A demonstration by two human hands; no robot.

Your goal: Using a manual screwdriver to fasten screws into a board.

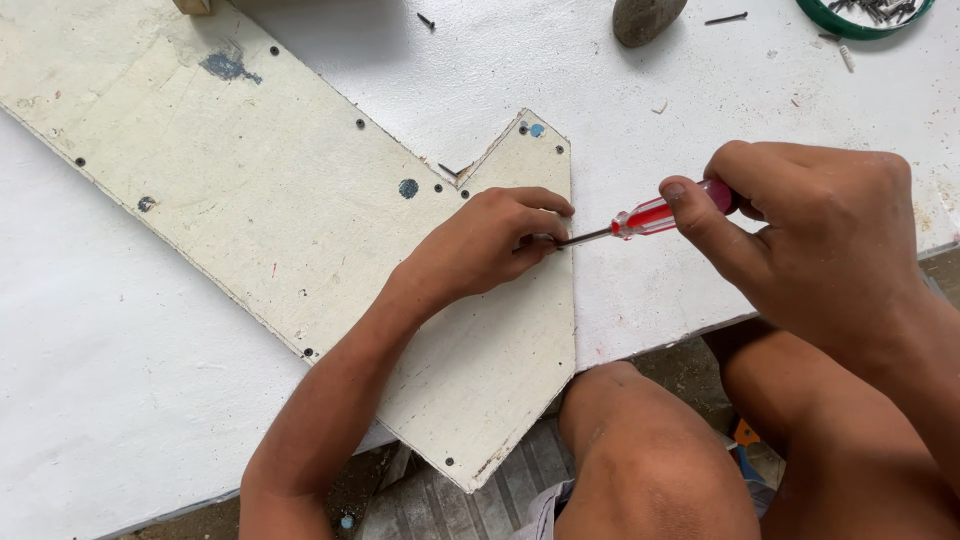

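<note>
My left hand (pixel 490 240) pinches a screw, hidden under my fingers, against the off-white cut panel (pixel 250 200) lying on the white surface (pixel 120 380). My right hand (pixel 800 230) is clamped on the red-handled screwdriver (pixel 640 220). I judge I'm starting the screw; next I need steady downward pressure and turns.

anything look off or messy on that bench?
Yes. Loose dark screws lie scattered on the white table outside the green bowl. The cream panel has chipped paint patches and a ragged notch edge, and its lower corner overhangs the table.
</note>
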